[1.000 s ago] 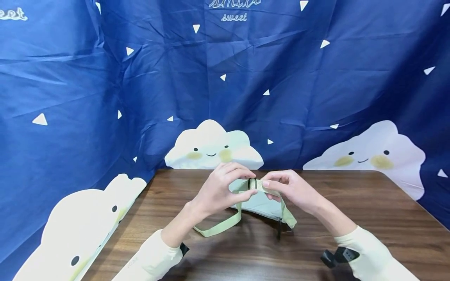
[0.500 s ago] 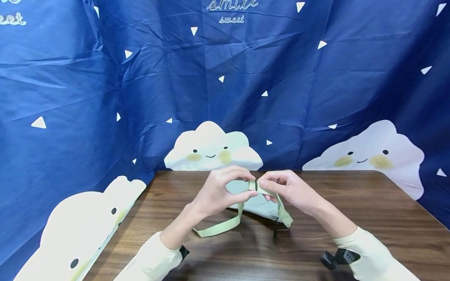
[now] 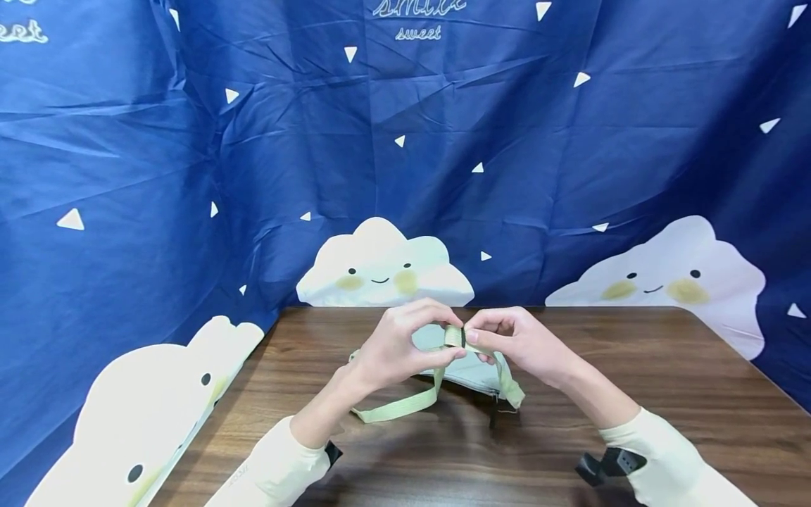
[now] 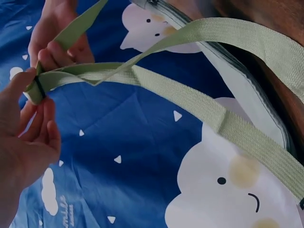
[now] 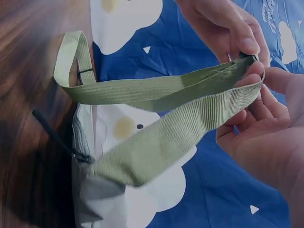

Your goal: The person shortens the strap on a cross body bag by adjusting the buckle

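Note:
In the head view my left hand pinches a dark strap slider and a short loop of pale green webbing between thumb and fingertips. Close beside it, my right hand pinches the webbing at the slider's right side. The webbing strap hangs from both hands to a pale, zipped bag standing behind them. From the left wrist, the slider shows at the fingertips, with the strap running right. The right wrist view shows the strap joined at the bag's end; fingers partly cover the slider.
A brown wooden table lies under the bag. Behind and left hangs a blue curtain with white clouds and triangles. A dark zipper pull dangles at the bag's end. Each sleeve carries a black wrist device.
My right hand has moved slightly left, and the hands are closer together. The slider has shifted a little right, and a webbing loop now shows on its left side. The strap's right end swung left.

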### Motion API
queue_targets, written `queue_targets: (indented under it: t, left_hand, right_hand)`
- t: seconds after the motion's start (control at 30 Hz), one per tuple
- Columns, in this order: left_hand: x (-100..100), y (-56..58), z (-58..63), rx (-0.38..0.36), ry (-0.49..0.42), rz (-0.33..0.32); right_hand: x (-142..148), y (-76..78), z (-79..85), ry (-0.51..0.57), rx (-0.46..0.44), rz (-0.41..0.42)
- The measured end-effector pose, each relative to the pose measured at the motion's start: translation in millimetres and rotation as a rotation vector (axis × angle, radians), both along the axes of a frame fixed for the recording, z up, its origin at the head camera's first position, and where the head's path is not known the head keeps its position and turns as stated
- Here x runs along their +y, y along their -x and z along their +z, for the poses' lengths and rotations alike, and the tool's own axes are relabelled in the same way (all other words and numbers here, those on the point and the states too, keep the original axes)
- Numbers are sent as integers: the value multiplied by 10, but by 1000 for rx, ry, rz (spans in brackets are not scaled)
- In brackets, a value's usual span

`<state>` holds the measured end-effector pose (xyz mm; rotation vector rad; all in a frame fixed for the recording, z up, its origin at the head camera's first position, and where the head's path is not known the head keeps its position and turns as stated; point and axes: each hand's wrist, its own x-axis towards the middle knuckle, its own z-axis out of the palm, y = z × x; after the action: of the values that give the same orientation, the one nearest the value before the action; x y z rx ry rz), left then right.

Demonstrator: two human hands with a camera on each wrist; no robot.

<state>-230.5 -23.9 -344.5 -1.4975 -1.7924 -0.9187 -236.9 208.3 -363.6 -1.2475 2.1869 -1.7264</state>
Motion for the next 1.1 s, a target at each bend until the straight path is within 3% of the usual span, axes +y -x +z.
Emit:
queue_targets:
  t: [0.2,0.47,0.67,0.8,1.1]
  left_hand:
    - [-12,-55,74,16,-11,2]
    - [-7,-165,163,-11,-19,-13]
    - [5,-7,10,1,21,23]
    - [-20,70,-26,-3,15,35]
    - [-32,60,-20,-39,11,10]
  right_hand:
    - [70,53,-15,-34,-23,15]
    - [128,100,-52,-28,-27,-43]
    - [56,81,-50,-6,-7,4]
    - [89,119,-59,-31,-17,16]
    - [144,168,-108,-22,-57,46]
